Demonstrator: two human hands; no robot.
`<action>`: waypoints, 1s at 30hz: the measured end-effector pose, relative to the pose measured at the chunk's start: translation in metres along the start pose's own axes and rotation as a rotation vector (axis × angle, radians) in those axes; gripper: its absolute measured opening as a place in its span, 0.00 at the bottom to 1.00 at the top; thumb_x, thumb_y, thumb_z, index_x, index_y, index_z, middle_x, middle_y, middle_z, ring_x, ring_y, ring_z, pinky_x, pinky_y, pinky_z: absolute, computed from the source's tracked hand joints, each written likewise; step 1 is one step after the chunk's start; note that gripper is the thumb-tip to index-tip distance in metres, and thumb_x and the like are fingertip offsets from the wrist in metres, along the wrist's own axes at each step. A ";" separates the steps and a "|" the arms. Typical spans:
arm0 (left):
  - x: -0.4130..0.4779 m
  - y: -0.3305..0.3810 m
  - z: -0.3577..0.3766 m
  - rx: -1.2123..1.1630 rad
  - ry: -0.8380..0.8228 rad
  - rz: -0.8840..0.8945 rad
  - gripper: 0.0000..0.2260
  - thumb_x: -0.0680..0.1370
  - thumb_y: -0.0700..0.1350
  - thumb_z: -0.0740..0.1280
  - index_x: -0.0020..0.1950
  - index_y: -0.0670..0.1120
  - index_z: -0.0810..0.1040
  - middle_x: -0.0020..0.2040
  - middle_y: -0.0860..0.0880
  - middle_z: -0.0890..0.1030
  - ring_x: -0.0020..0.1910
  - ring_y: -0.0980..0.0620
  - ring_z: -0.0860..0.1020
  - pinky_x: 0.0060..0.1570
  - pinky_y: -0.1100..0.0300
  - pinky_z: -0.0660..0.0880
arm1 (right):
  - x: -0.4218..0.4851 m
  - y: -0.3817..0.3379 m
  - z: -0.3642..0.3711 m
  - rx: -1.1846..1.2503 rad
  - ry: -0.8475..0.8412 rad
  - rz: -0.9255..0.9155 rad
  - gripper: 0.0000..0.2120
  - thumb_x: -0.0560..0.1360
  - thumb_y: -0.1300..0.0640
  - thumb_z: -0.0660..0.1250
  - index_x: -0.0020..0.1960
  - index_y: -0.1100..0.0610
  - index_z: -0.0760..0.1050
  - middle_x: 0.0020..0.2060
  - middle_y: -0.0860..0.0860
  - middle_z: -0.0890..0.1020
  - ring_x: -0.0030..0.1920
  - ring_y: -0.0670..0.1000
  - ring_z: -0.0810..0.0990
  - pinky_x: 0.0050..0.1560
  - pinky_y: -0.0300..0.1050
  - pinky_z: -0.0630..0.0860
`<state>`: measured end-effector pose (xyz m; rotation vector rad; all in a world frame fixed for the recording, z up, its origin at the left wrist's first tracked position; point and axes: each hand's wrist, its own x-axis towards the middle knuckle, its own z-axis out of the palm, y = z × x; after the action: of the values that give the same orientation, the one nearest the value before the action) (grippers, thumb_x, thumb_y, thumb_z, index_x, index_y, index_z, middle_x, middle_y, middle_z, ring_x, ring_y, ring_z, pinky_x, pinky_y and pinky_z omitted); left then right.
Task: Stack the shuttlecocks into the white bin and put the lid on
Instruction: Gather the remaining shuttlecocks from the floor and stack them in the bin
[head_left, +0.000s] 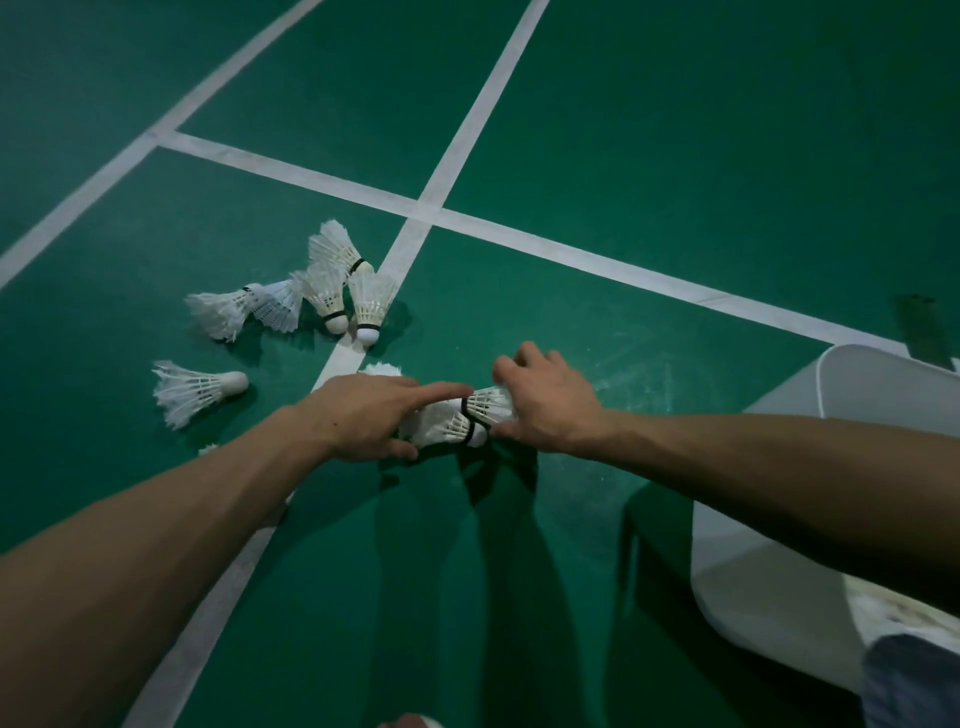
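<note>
At nine o'clock from our hands a lone shuttlecock (200, 388) lies on the green court floor (675, 156). At eleven o'clock a loose heap of shuttlecocks (322, 293) sprawls beside a white line (397, 249). Our left hand (363, 418) pinches the feathered skirt of the near shuttlecock (441, 428) between outstretched forefinger and thumb. Our right hand (548, 402) curls over the far shuttlecock (493, 404), and the two birds touch. The white bin (753, 587) sits at four o'clock, well apart from the heap. We judge the feathers to be the weak point: too hard a pinch, or pushing one bird into the other at an angle, could bend them and jam the stack. Lifting from the tangled heap could drag its neighbours along, and our right forearm, crossing over the bin, could knock it on the way back. A white tuft (382, 370) behind our left hand and another (210, 448) beside the left forearm hint at more shuttlecocks, mostly hidden. We cannot tell whether the held pair is nested. The bin is cut off by the frame edge, its inside is unseen, and we cannot pick out a lid.
</note>
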<state>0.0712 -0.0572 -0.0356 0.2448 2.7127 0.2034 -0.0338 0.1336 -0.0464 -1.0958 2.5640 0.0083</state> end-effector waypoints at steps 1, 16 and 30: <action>0.001 0.001 0.000 0.043 0.014 -0.022 0.38 0.75 0.58 0.67 0.74 0.68 0.43 0.61 0.51 0.74 0.57 0.48 0.75 0.47 0.56 0.73 | 0.000 0.001 0.000 0.008 -0.003 0.009 0.29 0.68 0.40 0.72 0.62 0.51 0.67 0.57 0.53 0.70 0.55 0.57 0.72 0.55 0.56 0.74; 0.007 0.015 0.000 -0.394 0.073 -0.193 0.15 0.77 0.45 0.66 0.64 0.52 0.75 0.59 0.49 0.80 0.52 0.52 0.77 0.52 0.60 0.71 | -0.006 0.027 -0.028 0.321 0.078 0.102 0.20 0.67 0.59 0.77 0.58 0.57 0.78 0.56 0.54 0.79 0.52 0.52 0.76 0.52 0.41 0.72; 0.026 0.100 -0.054 -1.104 0.482 -0.280 0.14 0.71 0.36 0.74 0.54 0.50 0.80 0.49 0.55 0.80 0.43 0.48 0.78 0.50 0.47 0.80 | -0.092 0.089 -0.106 0.646 0.355 0.249 0.21 0.63 0.61 0.80 0.54 0.54 0.80 0.51 0.52 0.82 0.41 0.51 0.82 0.31 0.39 0.76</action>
<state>0.0394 0.0399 0.0209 -0.5593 2.5489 1.7443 -0.0707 0.2453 0.0713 -0.5629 2.6653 -0.9544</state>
